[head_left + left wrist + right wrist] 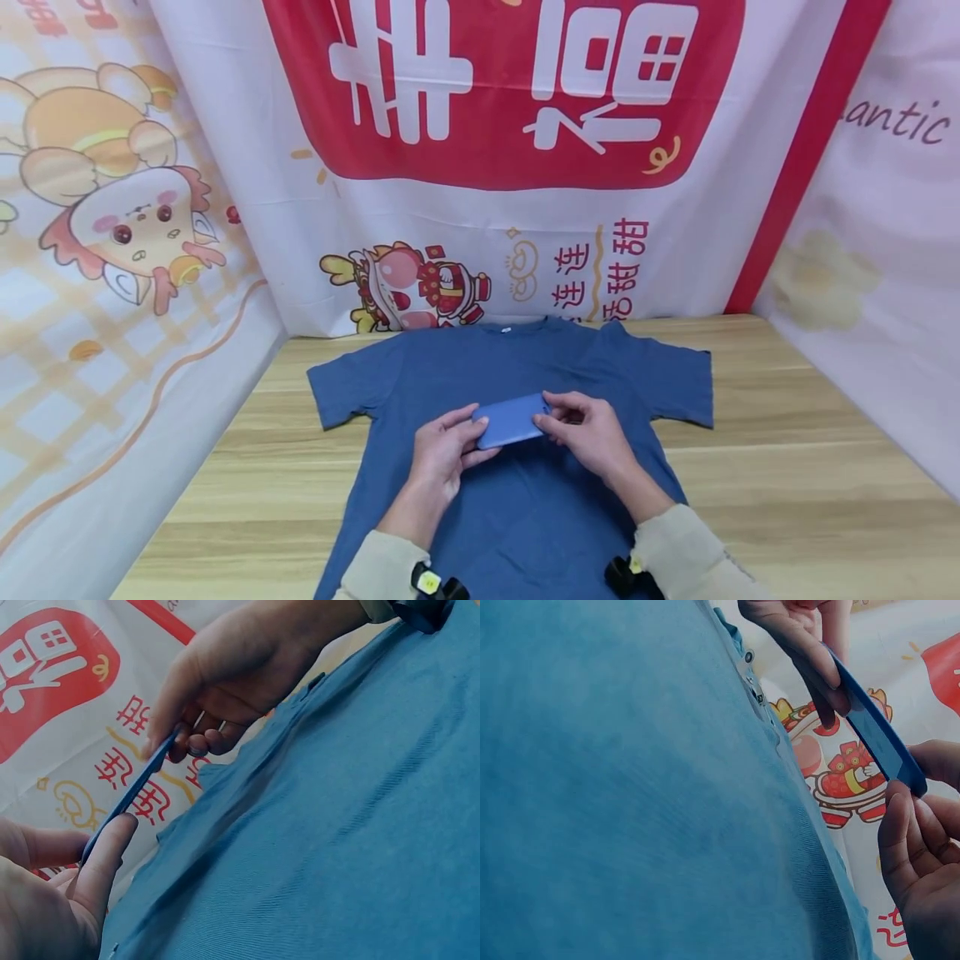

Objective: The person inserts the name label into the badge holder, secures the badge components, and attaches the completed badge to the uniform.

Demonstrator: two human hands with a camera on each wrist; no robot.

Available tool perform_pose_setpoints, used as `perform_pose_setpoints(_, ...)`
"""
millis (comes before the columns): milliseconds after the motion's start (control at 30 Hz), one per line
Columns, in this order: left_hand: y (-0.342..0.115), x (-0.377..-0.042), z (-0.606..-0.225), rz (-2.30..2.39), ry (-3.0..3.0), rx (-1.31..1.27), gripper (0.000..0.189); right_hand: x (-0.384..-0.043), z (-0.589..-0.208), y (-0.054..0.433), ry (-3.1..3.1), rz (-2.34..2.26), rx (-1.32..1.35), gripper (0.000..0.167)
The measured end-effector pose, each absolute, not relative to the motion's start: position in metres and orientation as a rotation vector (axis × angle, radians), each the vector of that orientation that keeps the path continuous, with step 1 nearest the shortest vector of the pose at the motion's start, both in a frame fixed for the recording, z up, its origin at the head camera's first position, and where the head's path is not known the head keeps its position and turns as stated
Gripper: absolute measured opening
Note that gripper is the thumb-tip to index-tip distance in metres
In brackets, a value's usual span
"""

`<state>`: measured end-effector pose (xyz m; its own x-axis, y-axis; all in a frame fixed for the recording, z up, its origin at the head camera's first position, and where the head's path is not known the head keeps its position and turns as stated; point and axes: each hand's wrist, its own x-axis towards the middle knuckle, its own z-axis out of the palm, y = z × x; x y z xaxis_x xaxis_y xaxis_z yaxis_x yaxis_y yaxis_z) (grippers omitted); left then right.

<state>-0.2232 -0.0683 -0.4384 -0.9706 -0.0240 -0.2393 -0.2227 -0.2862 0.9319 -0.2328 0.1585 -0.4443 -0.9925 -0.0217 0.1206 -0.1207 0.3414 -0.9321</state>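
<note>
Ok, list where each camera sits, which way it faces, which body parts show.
Head: on the head, facing forward and down at a flat blue object over a shirt; left hand, right hand and sleeves show.
Left wrist: worn there, facing along the hand toward the object, nearly edge-on; both hands show.
Right wrist: worn there, facing across the shirt toward the object, seen aslant; both hands show.
Both wrist views share the shirt and backdrop.
</note>
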Motion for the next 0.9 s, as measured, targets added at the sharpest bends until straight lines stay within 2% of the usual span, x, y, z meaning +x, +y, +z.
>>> perform_pose_setpoints(333, -0.069, -0.2229, -0.4393, 2.374, 1.808, -0.334, 0.047, -0.2339, -0.4473, 0.1571, -2.494, 1.757, 0.187, 0.049)
perform_pose_setpoints(633, -0.0713, -0.2219, -0.4397, 2.348, 1.819, -0.294, 0.046, -0.2345, -0.4479, 0.161, -2.445, 1.941, 0.115, 0.038)
perform_pose_setpoints(900, -0.0706, -0.221, -0.4365, 2.335, 1.819, -0.267, 0.047, -0.2371, -0.4446, 0.1663, -2.365, 2.162, 0.049, 0.044)
